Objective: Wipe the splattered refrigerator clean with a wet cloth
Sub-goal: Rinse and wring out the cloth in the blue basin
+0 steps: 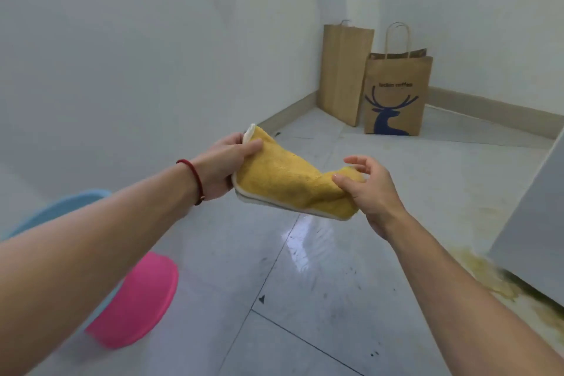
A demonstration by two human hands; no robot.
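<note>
Yellow cloth (290,181): soft, limp, light. Left hand (227,163) grips one end; right hand (370,189) pinches the other.

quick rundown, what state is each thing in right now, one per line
yellow cloth: folded, held in the air between both hands
left hand: grips one end of the cloth
right hand: pinches the other end
deer paper bag: upright, open at the top
plain paper bag: folded flat, leaning in the corner
pink basin: on the floor
refrigerator: yellowish spill at its base
</note>
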